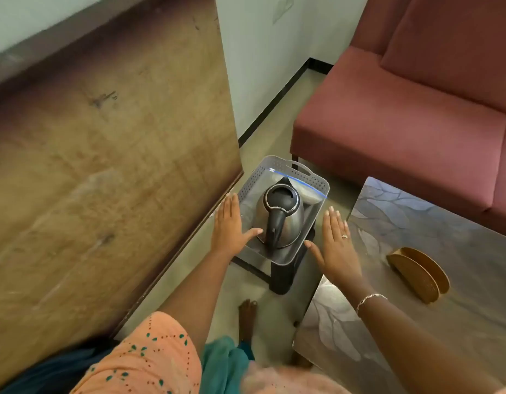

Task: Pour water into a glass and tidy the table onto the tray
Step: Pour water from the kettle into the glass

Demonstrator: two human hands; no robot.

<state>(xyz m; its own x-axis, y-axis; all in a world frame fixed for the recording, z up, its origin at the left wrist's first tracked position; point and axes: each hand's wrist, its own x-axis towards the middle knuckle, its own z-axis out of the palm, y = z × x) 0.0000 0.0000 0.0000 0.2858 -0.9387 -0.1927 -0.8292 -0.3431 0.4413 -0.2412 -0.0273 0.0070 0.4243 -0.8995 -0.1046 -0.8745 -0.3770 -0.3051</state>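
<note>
Both hands are flat, apart and gripping nothing: the left hand (pixel 231 223) at the tray's (pixel 317 180) left edge, the right hand (pixel 335 240) just beside its right edge. The kettle (pixel 285 220) stands upright mid-tray, atop a dark stool (pixel 283 277). I'd grip both edges evenly and lift level, so the kettle can't slide.

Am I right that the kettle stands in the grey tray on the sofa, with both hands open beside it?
Not quite. The head view shows the tray resting on a black stool, not on the sofa. The kettle does stand in it, with the left hand and right hand open beside it.
</note>
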